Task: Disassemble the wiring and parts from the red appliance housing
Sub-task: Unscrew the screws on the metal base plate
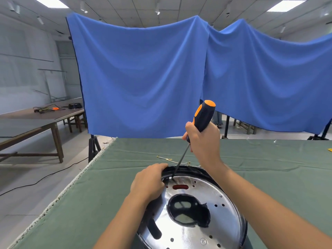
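Observation:
The appliance housing (194,223) lies on the green cloth near the front edge, showing a round shiny metal plate with a black rim, several holes and a large central opening; red shows through a slot (180,187). My left hand (150,182) grips the far left rim. My right hand (203,141) holds a black and orange screwdriver (202,117), tilted, with its tip on a small screw (170,178) at the plate's far edge. A thin loose wire with small terminals (168,159) lies on the cloth just behind the housing.
The table (107,186) wears a green cloth with a frayed left edge. Blue sheets (140,78) hang behind it. A wooden bench (36,119) at far left carries cables and tools. A black cable (45,177) runs over the floor. A small yellow item (329,149) sits at the right edge.

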